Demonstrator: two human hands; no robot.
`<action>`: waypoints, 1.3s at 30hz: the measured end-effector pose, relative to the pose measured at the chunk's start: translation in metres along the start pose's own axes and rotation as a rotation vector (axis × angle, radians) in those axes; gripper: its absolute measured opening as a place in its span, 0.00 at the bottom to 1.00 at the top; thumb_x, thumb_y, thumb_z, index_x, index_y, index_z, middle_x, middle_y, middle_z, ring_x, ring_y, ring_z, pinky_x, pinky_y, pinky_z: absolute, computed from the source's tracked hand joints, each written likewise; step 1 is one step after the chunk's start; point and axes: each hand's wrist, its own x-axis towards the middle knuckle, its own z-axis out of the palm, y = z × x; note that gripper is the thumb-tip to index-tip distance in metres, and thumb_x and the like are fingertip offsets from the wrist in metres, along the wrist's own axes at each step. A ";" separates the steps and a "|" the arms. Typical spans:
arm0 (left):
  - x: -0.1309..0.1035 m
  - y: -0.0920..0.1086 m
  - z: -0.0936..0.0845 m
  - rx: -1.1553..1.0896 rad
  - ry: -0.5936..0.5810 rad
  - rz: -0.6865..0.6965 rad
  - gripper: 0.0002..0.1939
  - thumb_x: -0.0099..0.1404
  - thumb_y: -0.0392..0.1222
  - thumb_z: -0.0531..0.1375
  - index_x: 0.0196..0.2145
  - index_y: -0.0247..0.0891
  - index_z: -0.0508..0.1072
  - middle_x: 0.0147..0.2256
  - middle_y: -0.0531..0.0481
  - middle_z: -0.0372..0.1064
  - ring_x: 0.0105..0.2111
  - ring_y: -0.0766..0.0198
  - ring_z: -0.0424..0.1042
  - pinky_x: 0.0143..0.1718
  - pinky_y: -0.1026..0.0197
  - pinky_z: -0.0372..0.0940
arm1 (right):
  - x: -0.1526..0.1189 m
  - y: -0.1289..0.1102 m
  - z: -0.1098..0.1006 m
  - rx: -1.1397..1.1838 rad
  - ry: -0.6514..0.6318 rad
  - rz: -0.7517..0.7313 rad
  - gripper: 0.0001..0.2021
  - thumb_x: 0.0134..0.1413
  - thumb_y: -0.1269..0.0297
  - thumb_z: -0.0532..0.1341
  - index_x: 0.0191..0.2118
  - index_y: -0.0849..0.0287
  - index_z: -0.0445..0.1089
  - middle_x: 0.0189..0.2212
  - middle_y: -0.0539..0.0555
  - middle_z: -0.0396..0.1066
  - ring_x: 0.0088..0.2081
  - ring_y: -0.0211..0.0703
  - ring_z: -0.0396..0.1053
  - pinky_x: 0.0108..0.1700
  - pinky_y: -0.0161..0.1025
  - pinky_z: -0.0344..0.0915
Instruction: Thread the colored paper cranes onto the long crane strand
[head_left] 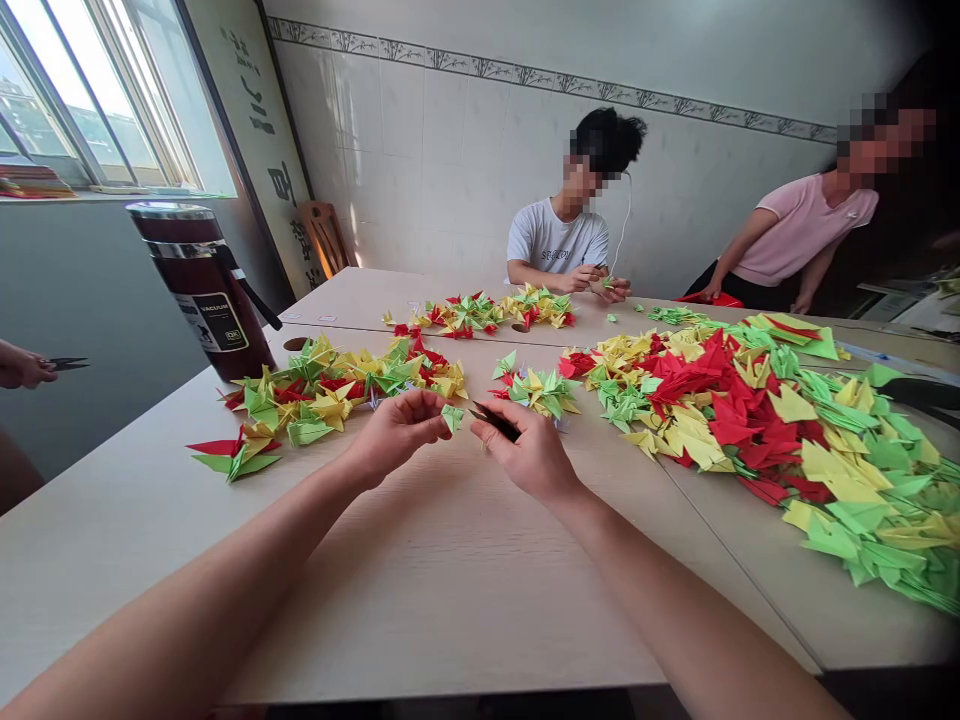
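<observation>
Head view: the left hand point(401, 430) pinches a small folded piece of green paper point(452, 418) between thumb and fingertips, above the middle of the desk point(435, 590). At three o'clock from it, the right hand point(536, 450) is closed round dark tweezers point(501, 422), tips toward the paper and just beside it; whether they touch I cannot tell.

Going by the hands, a small heap of folded paper point(547, 392) lies near at two o'clock, mostly green. A big red, yellow and green pile point(757, 400) spreads at three o'clock. Between nine and ten lies another mixed pile point(330, 395), with a dark red flask point(206, 295) standing behind it at ten o'clock. A farther pile point(480, 313) sits at twelve.

At one o'clock a person in a white shirt point(559, 235) handles something small and green. At two o'clock a person in a pink shirt point(799, 235) leans sideways. At nine o'clock another person's hand point(28, 368) holds a pointed metal tool point(69, 362).
</observation>
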 end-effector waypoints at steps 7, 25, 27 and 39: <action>-0.003 0.004 0.006 -0.039 -0.031 -0.032 0.13 0.48 0.41 0.66 0.30 0.35 0.70 0.25 0.54 0.67 0.26 0.69 0.65 0.30 0.64 0.60 | 0.000 0.004 0.006 0.366 -0.010 0.145 0.15 0.45 0.57 0.64 0.38 0.60 0.73 0.33 0.54 0.74 0.35 0.43 0.70 0.37 0.38 0.68; -0.004 -0.003 0.007 0.019 -0.174 -0.012 0.12 0.52 0.46 0.64 0.33 0.35 0.74 0.29 0.51 0.69 0.30 0.67 0.66 0.36 0.62 0.61 | -0.002 -0.004 0.000 0.051 -0.102 0.015 0.08 0.48 0.61 0.59 0.29 0.60 0.72 0.24 0.49 0.67 0.27 0.37 0.62 0.30 0.33 0.60; -0.003 -0.005 0.008 0.014 -0.162 -0.020 0.12 0.51 0.45 0.65 0.31 0.35 0.74 0.28 0.51 0.69 0.30 0.67 0.66 0.36 0.62 0.61 | -0.002 -0.004 0.001 0.022 -0.095 -0.002 0.08 0.48 0.62 0.60 0.29 0.60 0.72 0.24 0.50 0.68 0.28 0.37 0.63 0.30 0.33 0.60; -0.005 -0.005 0.006 0.027 -0.144 0.020 0.14 0.52 0.47 0.64 0.34 0.35 0.73 0.30 0.49 0.70 0.32 0.64 0.68 0.36 0.61 0.62 | -0.003 -0.006 0.001 -0.033 -0.106 -0.065 0.06 0.49 0.64 0.60 0.30 0.59 0.73 0.28 0.51 0.71 0.31 0.40 0.66 0.33 0.35 0.62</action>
